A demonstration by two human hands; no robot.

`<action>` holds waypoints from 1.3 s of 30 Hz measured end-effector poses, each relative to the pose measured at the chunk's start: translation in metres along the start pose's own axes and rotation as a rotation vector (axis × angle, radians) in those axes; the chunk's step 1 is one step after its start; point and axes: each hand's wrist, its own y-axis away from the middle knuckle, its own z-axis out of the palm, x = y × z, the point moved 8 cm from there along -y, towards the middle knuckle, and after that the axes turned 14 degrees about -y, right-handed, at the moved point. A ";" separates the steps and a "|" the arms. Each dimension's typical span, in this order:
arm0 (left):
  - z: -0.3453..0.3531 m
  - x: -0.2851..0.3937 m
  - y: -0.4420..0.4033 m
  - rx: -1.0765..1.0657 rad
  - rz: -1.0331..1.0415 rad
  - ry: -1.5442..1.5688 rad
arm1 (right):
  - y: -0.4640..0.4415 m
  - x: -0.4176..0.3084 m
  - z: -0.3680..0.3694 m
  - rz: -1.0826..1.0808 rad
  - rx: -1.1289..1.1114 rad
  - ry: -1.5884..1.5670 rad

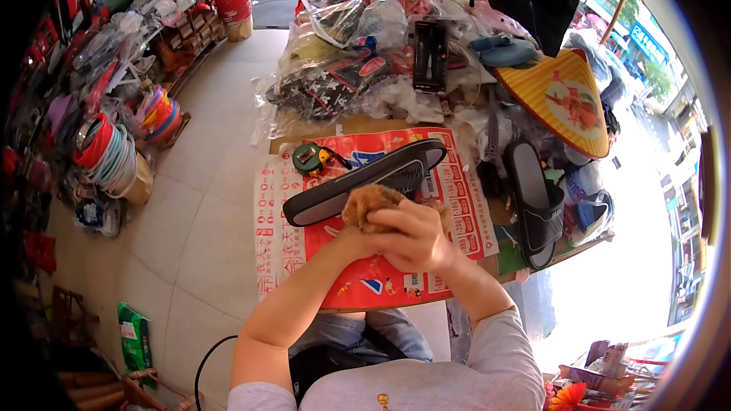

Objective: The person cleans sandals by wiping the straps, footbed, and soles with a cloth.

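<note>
A brown fuzzy cloth (365, 207) is bunched up in front of me, over the table's red printed sheet (312, 240). My right hand (415, 236) has its fingers closed round it. Against it, crossing under the right hand, is my left hand (356, 243); its fingers are hidden by the cloth and the right hand. Just beyond the cloth lies a black slide sandal (320, 202), tilted on its side with the sole edge toward me. A second black slide (533, 205) with a grey footbed rests at the table's right.
A green-and-black tape measure (308, 158) sits behind the sandal. Plastic-wrapped goods (335, 87) pile up at the back, beside a yellow woven fan (560, 99). Stacked buckets (114, 156) stand on the left floor, and a green bag (135, 339) lies nearer.
</note>
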 end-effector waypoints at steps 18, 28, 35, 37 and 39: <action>0.006 -0.004 0.001 -0.303 -0.198 0.018 | 0.007 0.018 -0.071 0.147 0.449 0.265; 0.019 -0.013 0.006 -0.284 -0.237 0.293 | -0.012 -0.010 -0.001 0.026 -0.042 0.042; 0.006 -0.004 0.002 -0.237 -0.173 -0.003 | 0.001 0.021 -0.035 0.174 0.231 0.128; 0.013 -0.006 0.005 -0.216 -0.124 0.065 | -0.006 0.006 -0.016 0.056 0.099 0.031; 0.017 -0.011 0.014 -0.236 -0.216 0.248 | -0.006 0.003 -0.013 0.059 0.074 -0.028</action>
